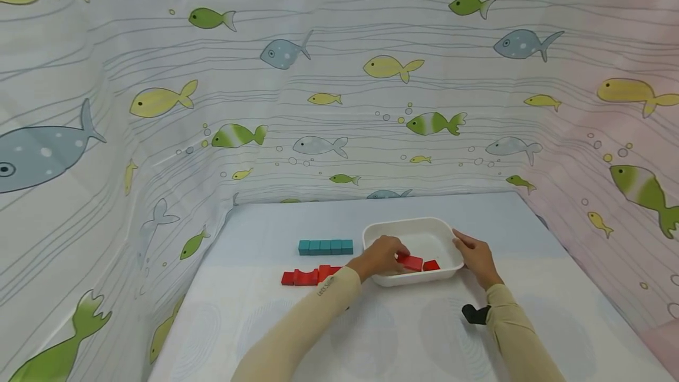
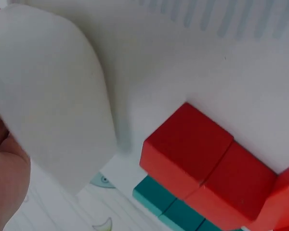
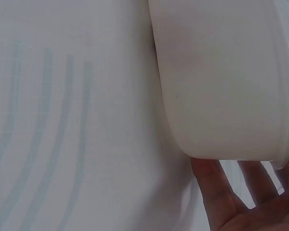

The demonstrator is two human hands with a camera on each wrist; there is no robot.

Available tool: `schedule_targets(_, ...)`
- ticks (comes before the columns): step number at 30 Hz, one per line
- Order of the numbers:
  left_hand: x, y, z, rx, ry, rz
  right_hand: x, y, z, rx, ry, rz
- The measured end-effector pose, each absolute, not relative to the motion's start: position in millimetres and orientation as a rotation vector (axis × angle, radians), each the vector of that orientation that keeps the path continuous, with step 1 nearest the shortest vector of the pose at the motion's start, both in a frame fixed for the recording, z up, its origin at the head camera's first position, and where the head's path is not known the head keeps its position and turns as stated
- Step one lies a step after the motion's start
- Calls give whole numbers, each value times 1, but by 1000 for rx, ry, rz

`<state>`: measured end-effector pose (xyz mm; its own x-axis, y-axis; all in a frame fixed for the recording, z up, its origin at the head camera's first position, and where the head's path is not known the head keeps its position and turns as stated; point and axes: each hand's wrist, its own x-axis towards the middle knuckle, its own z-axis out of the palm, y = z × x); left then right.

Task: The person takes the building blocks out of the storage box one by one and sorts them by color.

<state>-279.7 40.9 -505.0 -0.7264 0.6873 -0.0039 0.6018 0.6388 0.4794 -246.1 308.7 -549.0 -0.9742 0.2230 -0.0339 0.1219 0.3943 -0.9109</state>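
Red wooden blocks (image 1: 416, 263) look light and hard; left hand (image 1: 383, 256) pinches one inside the white plastic tray (image 1: 414, 226), right hand (image 1: 474, 255) spread flat on its rim.

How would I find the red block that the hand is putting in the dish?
Find the white dish in the middle of the table. Two red blocks lie inside near its front wall. It is the left one, under the left hand's fingertips; the other red block lies untouched beside it.

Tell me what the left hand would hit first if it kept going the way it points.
Probably the red block in the white tray; the left hand already reaches over the rim at it, though whether they touch is unclear.
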Motion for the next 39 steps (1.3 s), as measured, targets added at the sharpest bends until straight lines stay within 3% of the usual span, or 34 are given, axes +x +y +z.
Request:
schedule_targets(19, -260, -13, -457, 1260, 2760, 756, -246, 311, -554, -333, -2554, 1684)
schedule_targets(39, -232, -99, -486, 1069, 2788, 617, -248, 312, -547, -346, -2578, 1648)
